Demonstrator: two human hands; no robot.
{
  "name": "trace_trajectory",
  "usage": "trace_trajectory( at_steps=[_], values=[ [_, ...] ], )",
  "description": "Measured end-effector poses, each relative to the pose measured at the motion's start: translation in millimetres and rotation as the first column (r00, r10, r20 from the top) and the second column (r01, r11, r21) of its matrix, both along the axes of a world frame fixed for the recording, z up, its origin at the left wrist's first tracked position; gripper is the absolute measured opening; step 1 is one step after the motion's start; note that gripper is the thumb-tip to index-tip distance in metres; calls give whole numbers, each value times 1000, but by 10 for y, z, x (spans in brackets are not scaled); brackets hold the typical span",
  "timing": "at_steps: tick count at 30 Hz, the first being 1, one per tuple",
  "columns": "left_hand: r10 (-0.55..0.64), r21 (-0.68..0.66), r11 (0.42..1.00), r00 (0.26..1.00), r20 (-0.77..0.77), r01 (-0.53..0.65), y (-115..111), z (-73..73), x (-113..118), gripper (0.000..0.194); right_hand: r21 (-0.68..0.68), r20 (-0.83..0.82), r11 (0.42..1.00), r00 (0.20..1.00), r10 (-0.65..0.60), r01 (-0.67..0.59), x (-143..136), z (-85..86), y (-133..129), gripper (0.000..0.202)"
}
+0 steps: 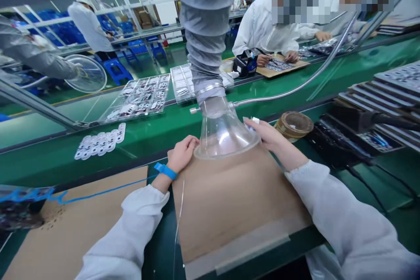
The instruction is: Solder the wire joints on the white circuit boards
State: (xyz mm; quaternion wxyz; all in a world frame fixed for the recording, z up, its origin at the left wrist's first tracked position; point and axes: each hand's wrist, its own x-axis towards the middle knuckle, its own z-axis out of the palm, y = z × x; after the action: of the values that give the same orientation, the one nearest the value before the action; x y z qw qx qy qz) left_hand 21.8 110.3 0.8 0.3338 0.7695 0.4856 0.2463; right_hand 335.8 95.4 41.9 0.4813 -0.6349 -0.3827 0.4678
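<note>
A clear funnel-shaped extraction hood [226, 135] hangs from a grey flexible duct over the far end of a brown cardboard sheet [236, 197]. Left of the hood's rim, at the sheet's far left corner, is my left hand [181, 153], its fingers curled closed and the tips partly hidden. A blue wrist strap [166, 170] circles that wrist. My right hand [267, 134] is at the hood's right side, fingers bent together, with a small white piece at a fingertip. What either hand grips, if anything, I cannot make out. Clear tape [252, 253] runs along the sheet's near edge.
Small flat printed parts [100, 142] lie on the green belt, near a sectioned parts tray [144, 96]. To the right are a tape roll [294, 124], black cables and stacked trays [390, 87]. A metal gooseneck [295, 94] arches across. Co-workers sit opposite.
</note>
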Motion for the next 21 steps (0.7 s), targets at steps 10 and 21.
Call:
trace_trajectory(
  at_steps=[10,21],
  values=[
    [30,-408,912,990,140,30,-1152,162,-196,63,-178,-80,881,898,432,-439,-412,-225,-1271,51],
    [-21,-267,962,995,99,47,-1066,-15,267,40,39,67,760,760,646,-649,-696,-391,-1151,50]
  ],
)
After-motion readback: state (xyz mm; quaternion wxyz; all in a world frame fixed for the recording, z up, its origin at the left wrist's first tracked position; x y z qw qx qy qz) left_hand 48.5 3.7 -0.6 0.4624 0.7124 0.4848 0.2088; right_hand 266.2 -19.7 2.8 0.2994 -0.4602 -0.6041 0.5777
